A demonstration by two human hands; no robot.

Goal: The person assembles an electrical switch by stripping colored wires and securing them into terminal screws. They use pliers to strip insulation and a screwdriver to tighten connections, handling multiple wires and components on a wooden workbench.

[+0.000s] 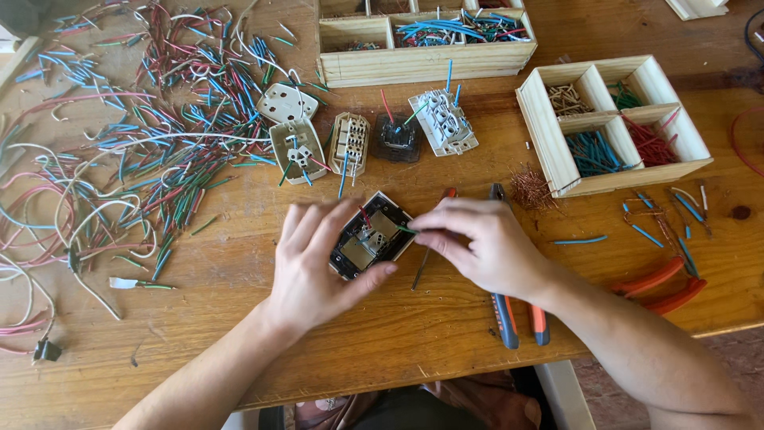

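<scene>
My left hand (318, 263) grips a dark, square socket module (372, 236) turned back side up on the wooden table (239, 263). My right hand (481, 243) pinches a short green wire (406, 229) at the module's right edge, where a red wire also sticks out. A thin screwdriver (422, 271) lies under my right hand. Pliers with orange and blue handles (517, 318) lie partly beneath my right wrist.
Several other socket modules (350, 142) lie in a row behind. A big heap of cut coloured wires (135, 151) covers the left. Two wooden divided boxes (613, 123) (422, 44) hold sorted wires. Orange-handled cutters (660, 287) and loose wire bits lie right.
</scene>
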